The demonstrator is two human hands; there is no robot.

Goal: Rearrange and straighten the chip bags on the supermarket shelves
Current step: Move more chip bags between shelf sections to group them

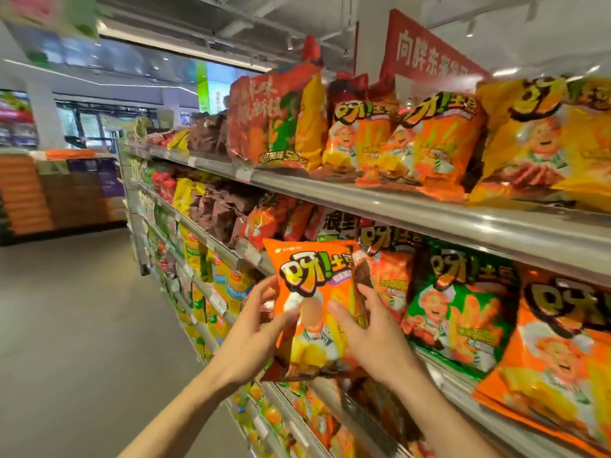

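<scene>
A: Where is the orange chip bag point(314, 312), and how does it sit?

B: In front of the second shelf point(463, 233), held out over the aisle. It is upright, long axis vertical, printed face toward the camera, its top leaning slightly left.

A: And the hands?

B: Both grasp it. The left hand point(251, 328) holds its left edge, thumb on the front. The right hand point(367, 328) holds its right side, fingers curled round the edge.

A: What's nearby?

B: Just behind, on the same shelf, another orange bag point(390, 276), then a green bag point(459, 309) to its right. Orange and yellow bags point(429, 143) crowd the top shelf point(363, 193).
</scene>
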